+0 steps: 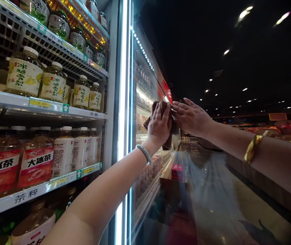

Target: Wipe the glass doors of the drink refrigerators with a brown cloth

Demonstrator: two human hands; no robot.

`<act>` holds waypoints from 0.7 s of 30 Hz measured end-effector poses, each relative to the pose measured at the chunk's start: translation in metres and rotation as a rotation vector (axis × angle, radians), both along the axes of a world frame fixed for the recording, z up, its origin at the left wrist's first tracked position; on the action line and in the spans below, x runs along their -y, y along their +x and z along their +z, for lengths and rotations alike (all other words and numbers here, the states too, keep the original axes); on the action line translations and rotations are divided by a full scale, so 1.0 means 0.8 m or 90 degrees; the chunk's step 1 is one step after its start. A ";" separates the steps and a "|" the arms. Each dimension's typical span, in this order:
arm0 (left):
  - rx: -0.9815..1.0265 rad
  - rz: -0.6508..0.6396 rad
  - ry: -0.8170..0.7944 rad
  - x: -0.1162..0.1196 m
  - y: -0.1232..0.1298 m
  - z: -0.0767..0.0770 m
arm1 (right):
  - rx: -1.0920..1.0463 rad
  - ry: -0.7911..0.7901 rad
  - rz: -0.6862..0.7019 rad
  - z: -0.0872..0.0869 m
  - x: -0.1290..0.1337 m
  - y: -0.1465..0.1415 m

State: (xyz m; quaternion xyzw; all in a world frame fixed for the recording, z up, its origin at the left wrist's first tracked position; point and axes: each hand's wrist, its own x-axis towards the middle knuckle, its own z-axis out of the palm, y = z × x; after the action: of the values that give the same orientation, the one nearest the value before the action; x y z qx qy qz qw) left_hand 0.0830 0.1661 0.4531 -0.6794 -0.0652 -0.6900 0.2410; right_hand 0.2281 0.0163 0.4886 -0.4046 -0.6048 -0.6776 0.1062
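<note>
My left hand (158,125), with a pale bangle on the wrist, is pressed over a folded brown cloth (166,140). The cloth lies against the glass door (145,190) of a drinks cooler, and the hand covers much of it. My right hand (193,117), with a gold bracelet on the wrist, reaches in from the right. Its fingers are stretched out towards the left, their tips close to the cloth's right side. Whether they touch the cloth or only the glass, I cannot tell.
Left of the door, cooler shelves (84,113) carry rows of bottled drinks (24,72). A bright vertical light strip (122,102) runs along the cooler's side. Reflections cover the glass. A red box (177,172) shows low beyond the hands, and ceiling lamps (244,13) shine above.
</note>
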 end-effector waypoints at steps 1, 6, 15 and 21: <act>-0.021 0.005 0.032 0.006 0.005 -0.005 | 0.006 0.005 0.000 0.000 0.008 0.006; 0.078 -0.047 -0.122 0.003 0.004 0.031 | -0.002 0.029 -0.022 0.004 0.052 0.043; -0.148 -0.033 0.203 0.106 0.089 0.005 | -0.048 0.072 -0.032 0.003 0.118 0.097; 0.043 -0.093 -0.046 0.114 0.099 0.059 | -0.069 0.098 -0.068 0.001 0.166 0.136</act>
State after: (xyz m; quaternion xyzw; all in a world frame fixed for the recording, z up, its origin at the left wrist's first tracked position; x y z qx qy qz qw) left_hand 0.1624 0.0751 0.4999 -0.6672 -0.0484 -0.7253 0.1625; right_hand 0.3367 -0.1167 0.4892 -0.4631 -0.5217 -0.7039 0.1338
